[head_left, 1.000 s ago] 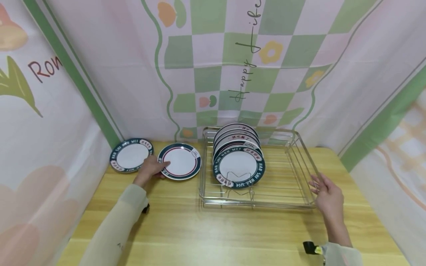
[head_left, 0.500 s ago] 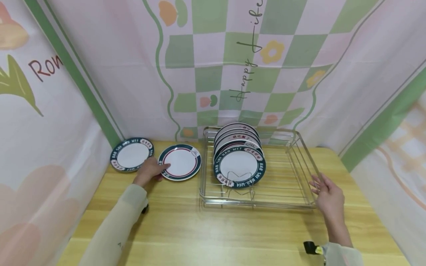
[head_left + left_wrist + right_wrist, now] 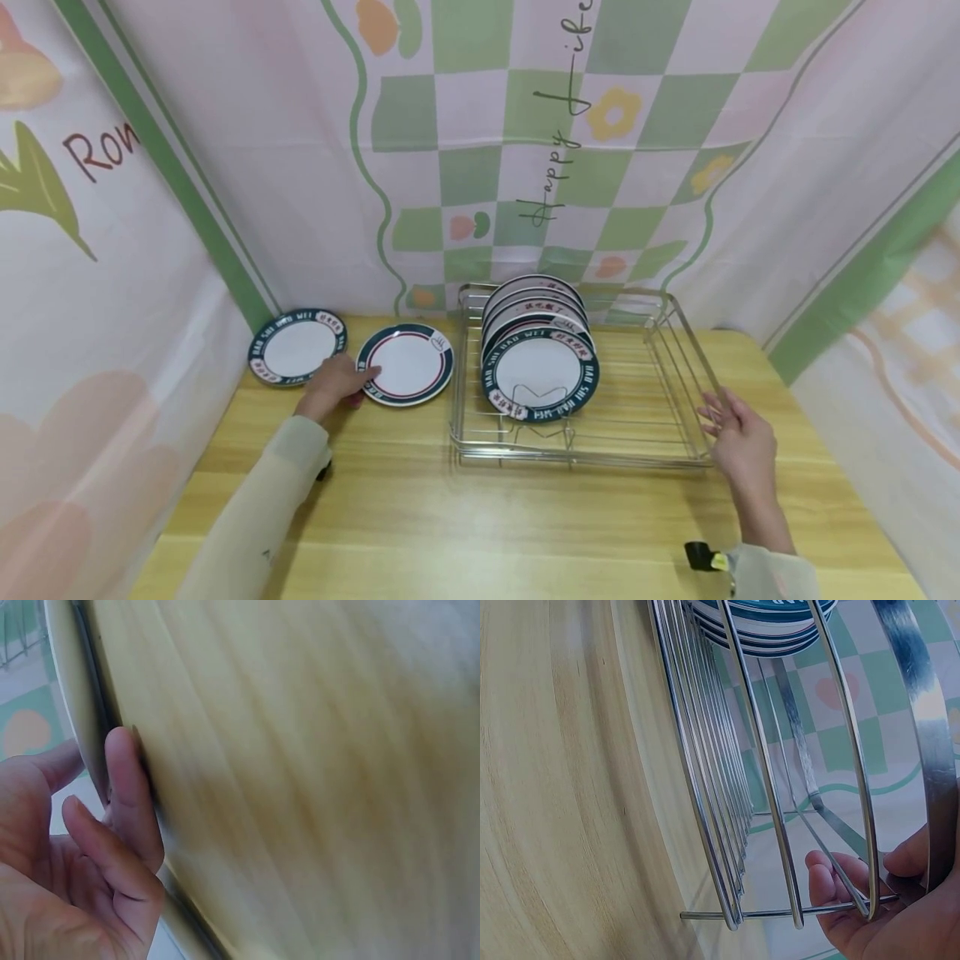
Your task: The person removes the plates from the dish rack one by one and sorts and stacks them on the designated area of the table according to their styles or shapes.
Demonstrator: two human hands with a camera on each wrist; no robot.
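Observation:
My left hand pinches the left edge of a white plate with a dark green rim and a red inner ring. The thumb lies over the rim and the fingers are beneath it; in the left wrist view, curled fingers press against the plate's underside, close to the wood. At the right end of a metal wire dish rack, my right hand grips the side rail. The right wrist view has its thumb and fingers around the flat bar and wires. Several plates stand on edge, leaning back in the rack's left part.
Another green-rimmed plate lies at the far left, partly behind my left hand. All of it is on a wooden table, with patterned cloth hanging behind and at both sides. The rack's right part has bare wires.

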